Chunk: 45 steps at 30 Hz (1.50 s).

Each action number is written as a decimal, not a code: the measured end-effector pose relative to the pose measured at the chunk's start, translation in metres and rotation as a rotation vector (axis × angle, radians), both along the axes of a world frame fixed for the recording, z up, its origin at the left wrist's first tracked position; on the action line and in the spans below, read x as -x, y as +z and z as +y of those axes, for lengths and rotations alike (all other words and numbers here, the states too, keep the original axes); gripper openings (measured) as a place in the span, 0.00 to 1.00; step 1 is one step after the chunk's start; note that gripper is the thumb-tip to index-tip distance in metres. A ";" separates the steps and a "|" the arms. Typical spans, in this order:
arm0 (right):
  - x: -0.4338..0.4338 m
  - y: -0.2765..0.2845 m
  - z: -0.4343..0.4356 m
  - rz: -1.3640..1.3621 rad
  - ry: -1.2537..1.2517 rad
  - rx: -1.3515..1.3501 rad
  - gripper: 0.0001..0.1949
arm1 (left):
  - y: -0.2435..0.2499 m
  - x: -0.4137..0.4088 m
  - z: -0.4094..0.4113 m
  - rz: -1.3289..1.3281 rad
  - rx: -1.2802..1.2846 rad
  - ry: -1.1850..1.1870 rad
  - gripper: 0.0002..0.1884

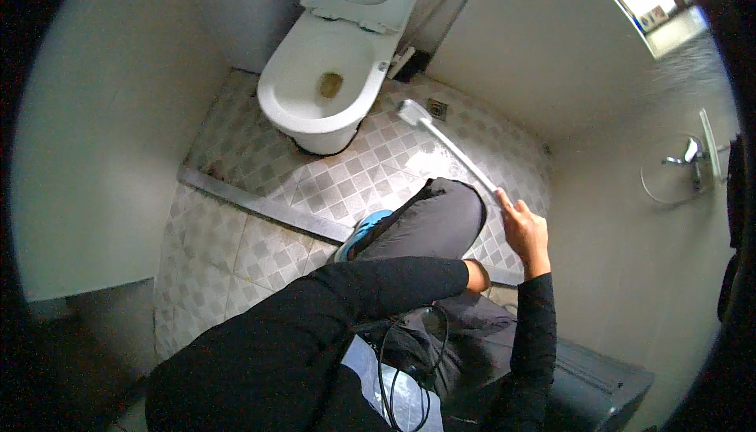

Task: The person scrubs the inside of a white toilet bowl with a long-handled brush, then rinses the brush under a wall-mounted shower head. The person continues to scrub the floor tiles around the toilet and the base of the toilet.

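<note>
My right hand (524, 232) grips the handle of a white long-handled toilet brush (458, 153). The brush's head is up and to the left, over the tiled floor beside a floor drain (437, 109). My left hand (478, 276) rests by my knee; only its wrist area shows, and its fingers are hidden. In front of me stands a white toilet (322, 125) with its seat and lid raised; brownish water or staining shows in the bowl.
A raised stone sill (266, 204) crosses the floor. A shower mixer (691, 157) is on the right wall. A dark lidded bin (596, 379) stands at lower right. Black cable (384, 367) loops lie at my lap. A white object (401, 63) lies beside the toilet.
</note>
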State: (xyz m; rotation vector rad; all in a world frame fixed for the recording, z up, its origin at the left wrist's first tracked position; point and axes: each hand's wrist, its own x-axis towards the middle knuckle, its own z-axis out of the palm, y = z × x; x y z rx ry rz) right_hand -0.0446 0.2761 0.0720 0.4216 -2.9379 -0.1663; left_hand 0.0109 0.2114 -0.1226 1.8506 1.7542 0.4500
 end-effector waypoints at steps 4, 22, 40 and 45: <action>-0.046 -0.016 0.067 0.074 -0.352 0.235 0.26 | 0.036 -0.007 -0.002 0.010 -0.002 -0.056 0.14; -0.080 -0.094 0.213 0.182 -0.276 2.713 0.13 | 0.050 -0.005 0.012 0.039 0.208 -0.165 0.11; -0.098 -0.325 0.243 -0.061 -1.208 0.728 0.20 | 0.025 0.018 0.015 0.043 0.166 -0.024 0.08; -0.065 -0.372 0.185 0.032 -1.240 0.819 0.25 | 0.032 0.023 -0.002 0.004 0.266 -0.001 0.08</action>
